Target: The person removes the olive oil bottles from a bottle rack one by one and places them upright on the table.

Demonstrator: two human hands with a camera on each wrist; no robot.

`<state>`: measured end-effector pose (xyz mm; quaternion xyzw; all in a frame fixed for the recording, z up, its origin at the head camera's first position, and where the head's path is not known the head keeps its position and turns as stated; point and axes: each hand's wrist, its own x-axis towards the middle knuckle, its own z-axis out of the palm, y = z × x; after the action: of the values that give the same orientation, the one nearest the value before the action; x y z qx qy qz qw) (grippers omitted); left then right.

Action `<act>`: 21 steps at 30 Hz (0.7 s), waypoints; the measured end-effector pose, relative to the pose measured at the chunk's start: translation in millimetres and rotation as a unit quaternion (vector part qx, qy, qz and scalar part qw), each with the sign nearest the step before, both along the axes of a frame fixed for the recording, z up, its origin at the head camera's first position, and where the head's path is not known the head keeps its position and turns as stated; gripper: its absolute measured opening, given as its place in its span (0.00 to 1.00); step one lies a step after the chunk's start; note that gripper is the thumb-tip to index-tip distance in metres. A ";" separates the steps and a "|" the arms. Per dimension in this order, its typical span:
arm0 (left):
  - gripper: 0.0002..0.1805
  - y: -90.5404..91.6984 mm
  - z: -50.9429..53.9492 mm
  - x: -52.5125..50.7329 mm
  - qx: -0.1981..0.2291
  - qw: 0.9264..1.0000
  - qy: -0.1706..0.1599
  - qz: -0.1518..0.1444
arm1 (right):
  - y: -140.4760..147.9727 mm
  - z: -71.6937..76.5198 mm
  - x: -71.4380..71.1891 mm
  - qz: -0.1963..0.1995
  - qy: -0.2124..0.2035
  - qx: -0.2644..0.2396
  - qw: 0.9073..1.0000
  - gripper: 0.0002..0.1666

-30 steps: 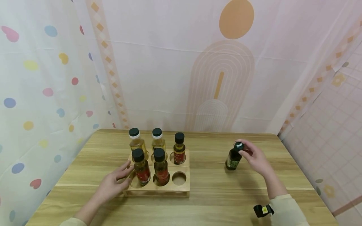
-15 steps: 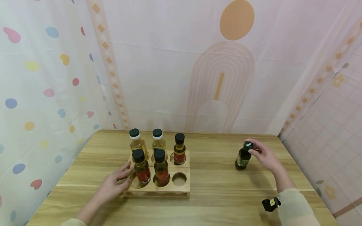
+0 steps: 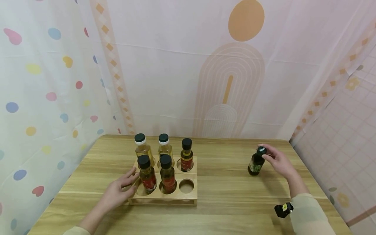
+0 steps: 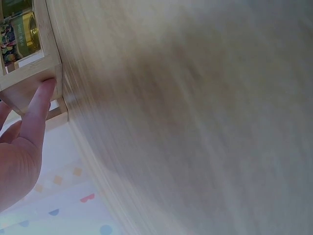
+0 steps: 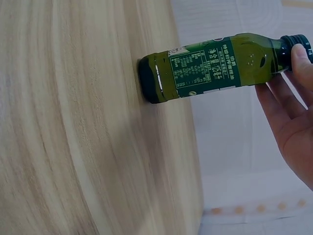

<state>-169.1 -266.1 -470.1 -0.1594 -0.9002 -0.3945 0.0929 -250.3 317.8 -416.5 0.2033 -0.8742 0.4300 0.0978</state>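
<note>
My right hand (image 3: 280, 163) pinches the dark cap of a green bottle (image 3: 256, 164) at the right of the table. In the right wrist view thumb and fingers of that hand (image 5: 296, 112) hold the neck and cap of the green bottle (image 5: 205, 67), its base at the tabletop. My left hand (image 3: 116, 192) rests with loosely bent fingers against the left side of a wooden rack (image 3: 179, 195); the left wrist view shows a fingertip of the hand (image 4: 24, 152) touching the rack's end panel (image 4: 29, 88).
Several bottles stand in the rack: two with red labels in front (image 3: 148, 179) (image 3: 168, 179), two with pale oil (image 3: 143, 151) and a dark-capped one (image 3: 186, 160) behind. The front right hole (image 3: 186, 186) holds none. Patterned curtains (image 3: 164, 81) hang around the wooden table (image 3: 229, 202).
My right hand and the green bottle have moved to the right over the table, farther from the rack. My left hand and the rack have stayed in place.
</note>
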 end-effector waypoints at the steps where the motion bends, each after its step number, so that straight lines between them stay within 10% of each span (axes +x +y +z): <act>1: 0.24 -0.2 0.0 0.0 0.001 1.000 -0.002 -0.001 | 1.0 0.2 -0.9 -0.005 -0.006 0.005 1.000 0.22; 21: 0.24 -2.2 -1.0 -0.3 -0.003 1.000 -0.005 -0.005 | 8.7 0.9 -5.4 -0.035 -0.050 0.021 0.998 0.24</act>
<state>-169.4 -268.3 -471.1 -0.1625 -0.9008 -0.3934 0.0860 -255.7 326.5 -415.6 0.1528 -0.8934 0.4175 0.0647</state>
